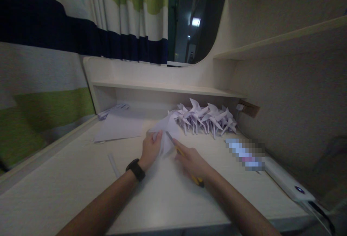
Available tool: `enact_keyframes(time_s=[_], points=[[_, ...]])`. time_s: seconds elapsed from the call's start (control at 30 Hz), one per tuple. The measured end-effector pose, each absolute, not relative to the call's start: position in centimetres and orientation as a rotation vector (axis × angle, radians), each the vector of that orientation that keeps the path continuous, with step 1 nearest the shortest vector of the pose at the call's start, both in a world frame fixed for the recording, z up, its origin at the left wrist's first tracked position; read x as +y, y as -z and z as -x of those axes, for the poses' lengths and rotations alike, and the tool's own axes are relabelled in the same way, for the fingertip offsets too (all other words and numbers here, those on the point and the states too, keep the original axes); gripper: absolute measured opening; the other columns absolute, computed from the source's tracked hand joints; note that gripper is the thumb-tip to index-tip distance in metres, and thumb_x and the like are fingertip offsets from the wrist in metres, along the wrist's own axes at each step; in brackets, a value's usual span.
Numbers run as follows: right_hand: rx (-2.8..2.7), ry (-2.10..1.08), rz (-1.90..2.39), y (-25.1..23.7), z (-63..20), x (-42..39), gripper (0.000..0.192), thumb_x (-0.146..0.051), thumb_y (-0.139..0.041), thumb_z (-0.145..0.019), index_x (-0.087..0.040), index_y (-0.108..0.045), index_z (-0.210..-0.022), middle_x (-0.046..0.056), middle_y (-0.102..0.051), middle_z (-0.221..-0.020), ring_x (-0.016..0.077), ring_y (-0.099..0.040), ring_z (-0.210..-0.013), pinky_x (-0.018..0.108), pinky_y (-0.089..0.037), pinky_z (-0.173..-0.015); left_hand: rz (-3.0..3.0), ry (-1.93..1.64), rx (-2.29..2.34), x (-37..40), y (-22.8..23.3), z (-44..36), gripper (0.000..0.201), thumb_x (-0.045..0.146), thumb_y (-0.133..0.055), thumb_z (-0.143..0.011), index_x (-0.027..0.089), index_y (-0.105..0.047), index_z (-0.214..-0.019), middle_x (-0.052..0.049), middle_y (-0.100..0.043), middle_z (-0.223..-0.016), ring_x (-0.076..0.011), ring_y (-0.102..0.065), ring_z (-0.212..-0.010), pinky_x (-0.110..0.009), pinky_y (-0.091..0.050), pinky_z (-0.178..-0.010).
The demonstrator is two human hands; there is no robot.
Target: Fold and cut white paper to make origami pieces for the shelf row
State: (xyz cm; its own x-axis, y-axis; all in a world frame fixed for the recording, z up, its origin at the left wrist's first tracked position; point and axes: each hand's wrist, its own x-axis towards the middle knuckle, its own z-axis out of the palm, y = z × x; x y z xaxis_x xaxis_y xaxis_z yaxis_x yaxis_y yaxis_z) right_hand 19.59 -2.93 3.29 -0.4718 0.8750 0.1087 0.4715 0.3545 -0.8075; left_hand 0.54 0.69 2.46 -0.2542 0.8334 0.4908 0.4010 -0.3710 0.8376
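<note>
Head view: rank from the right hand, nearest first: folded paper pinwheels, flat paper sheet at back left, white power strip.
From the right hand:
1. Folded paper pinwheels, clustered just behind it under the shelf.
2. Flat paper sheet, back left, beyond the left hand.
3. White power strip, along the desk's right edge.

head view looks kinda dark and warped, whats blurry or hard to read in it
Head view: dim overall, the brightest spot a small light beyond the dark window gap; wide-angle distortion bends the pale wooden shelf and desk edges; the right hand, its grip on a yellow-handled utility knife, is motion-smeared, as is the white folded paper under the left hand; a pixelated patch hides something on the desk.
</note>
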Motion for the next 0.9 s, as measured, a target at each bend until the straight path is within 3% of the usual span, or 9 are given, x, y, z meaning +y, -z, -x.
enact_keyframes(time_s=[0.13, 0.33, 0.47, 0.6, 0.77, 0.9], points=[[-1.875, -1.218, 1.058, -2.9, -19.0, -3.2, 0.066, -0.024, -0.049, -0.086, -0.034, -0.026, -0.147, 0.002, -0.068, -0.095, 0.0082, -0.058, -0.044, 0.02, -0.046, -0.04, -1.688, -1.661, 1.495, 0.4, -2.4, -0.7, 0.041, 0.046, -0.047, -0.089, 0.017, -0.066, -0.065, -0.001, -0.061, -0.058, -0.0179, -0.053, -0.057, -0.026, -0.039, -0.06], [-1.602, -1.561, 0.848, -2.7, -18.2, -3.3, 0.072, -0.033, -0.054, -0.085, -0.032, -0.018, -0.148, 0.002, -0.069, -0.09, 0.011, -0.06, -0.045, 0.021, -0.046, -0.039, -1.723, -1.698, 1.472, 0.0, -2.4, -0.9, 0.035, 0.042, -0.051, -0.087, 0.018, -0.069, -0.068, -0.001, -0.061, -0.06, -0.0175, -0.052, -0.058, -0.025, -0.036, -0.06], [-1.58, -1.594, 0.822, -2.8, -18.1, -3.3, 0.075, -0.034, -0.055, -0.084, -0.031, -0.017, -0.149, 0.003, -0.069, -0.091, 0.0121, -0.06, -0.045, 0.023, -0.046, -0.039, -1.803, -1.697, 1.412, -0.2, -2.6, -0.9, 0.032, 0.04, -0.049, -0.089, 0.019, -0.071, -0.078, -0.003, -0.066, -0.071, -0.0196, -0.058, -0.067, -0.026, -0.04, -0.066], [-1.803, -1.29, 0.942, -3.0, -18.8, -2.9, 0.067, -0.033, -0.054, -0.085, -0.032, -0.028, -0.147, 0.002, -0.069, -0.093, 0.013, -0.059, -0.052, 0.026, -0.049, -0.049, -1.955, -1.663, 1.446, -0.1, -2.8, -0.9, 0.032, 0.037, -0.044, -0.092, 0.02, -0.07, -0.086, -0.006, -0.068, -0.081, -0.0211, -0.06, -0.077, -0.027, -0.041, -0.073], [-2.305, -0.561, 1.095, -4.0, -20.3, -2.5, 0.059, -0.022, -0.048, -0.087, -0.029, -0.034, -0.145, 0.005, -0.068, -0.1, 0.0199, -0.062, -0.084, 0.031, -0.047, -0.078, -2.066, -1.6, 1.622, 0.5, -2.7, -0.5, 0.037, 0.037, -0.042, -0.093, 0.02, -0.062, -0.068, -0.004, -0.061, -0.066, -0.0185, -0.055, -0.063, -0.027, -0.037, -0.064], [-2.551, -0.066, 1.304, -4.7, -20.9, -2.7, 0.062, -0.017, -0.047, -0.086, -0.032, -0.034, -0.145, 0.008, -0.065, -0.097, 0.0207, -0.061, -0.082, 0.028, -0.043, -0.074, -2.194, -1.559, 1.589, 1.1, -2.2, -0.2, 0.032, 0.034, -0.041, -0.093, 0.02, -0.061, -0.072, -0.004, -0.062, -0.069, -0.0188, -0.057, -0.067, -0.027, -0.037, -0.063]])
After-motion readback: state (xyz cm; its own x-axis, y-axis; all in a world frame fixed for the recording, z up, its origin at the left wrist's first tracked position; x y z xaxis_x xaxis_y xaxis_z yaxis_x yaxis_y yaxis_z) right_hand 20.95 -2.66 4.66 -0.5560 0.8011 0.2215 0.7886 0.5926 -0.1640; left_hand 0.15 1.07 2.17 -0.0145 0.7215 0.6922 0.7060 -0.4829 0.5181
